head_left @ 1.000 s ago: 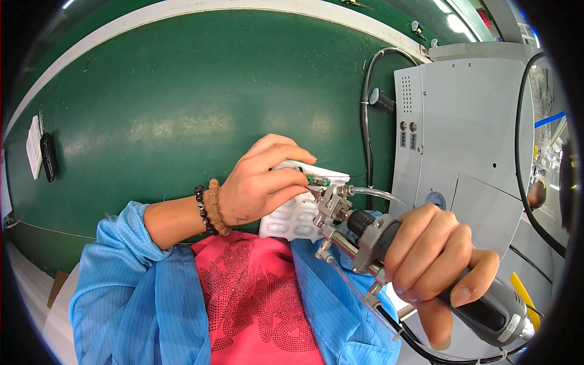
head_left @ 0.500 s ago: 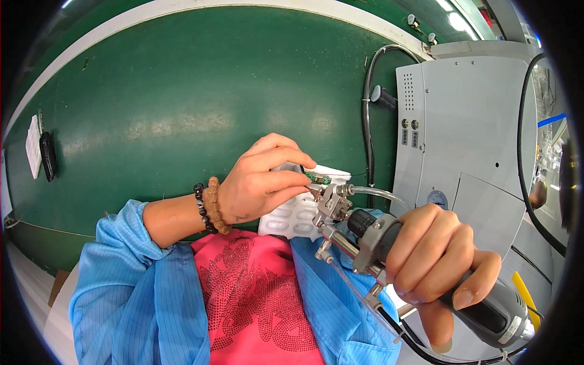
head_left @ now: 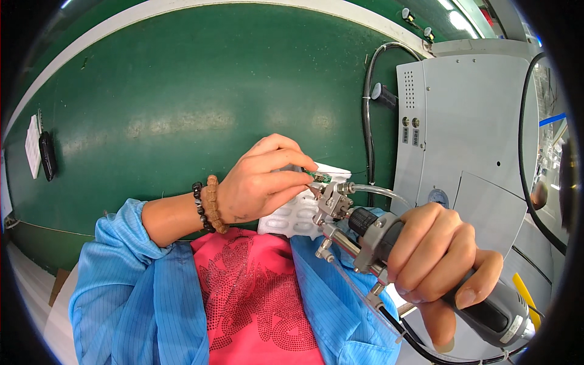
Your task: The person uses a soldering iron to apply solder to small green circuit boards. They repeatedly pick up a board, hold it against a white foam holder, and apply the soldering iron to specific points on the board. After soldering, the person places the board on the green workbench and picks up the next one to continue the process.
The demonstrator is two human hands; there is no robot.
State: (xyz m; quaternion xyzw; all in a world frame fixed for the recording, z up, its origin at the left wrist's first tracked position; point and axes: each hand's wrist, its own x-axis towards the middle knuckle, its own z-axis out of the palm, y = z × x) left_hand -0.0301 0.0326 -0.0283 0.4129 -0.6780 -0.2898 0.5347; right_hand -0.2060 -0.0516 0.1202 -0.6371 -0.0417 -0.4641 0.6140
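A small green circuit board (head_left: 319, 177) is pinched between the thumb and fingers of my left hand (head_left: 264, 176), just above a white moulded tray (head_left: 286, 222) with rounded pockets. My right hand (head_left: 435, 255) wraps round the dark grey body of an electric screwdriver (head_left: 382, 240), which lies slanted with its metal head toward the left. That head sits right beside the board and my left fingertips; whether its tip touches the board is hidden. A clear tube (head_left: 383, 190) runs from the head's fitting toward the right.
On the right stands a large grey machine (head_left: 468, 134), with a black cable (head_left: 367, 115) and a dark cylindrical piece (head_left: 383, 95) at its left side. A white pad (head_left: 33, 146) and a black case (head_left: 47, 156) lie at the far left of the green table (head_left: 182, 79).
Hardly anything differs. Both hands keep their grip on the board and the screwdriver, with only tiny shifts.
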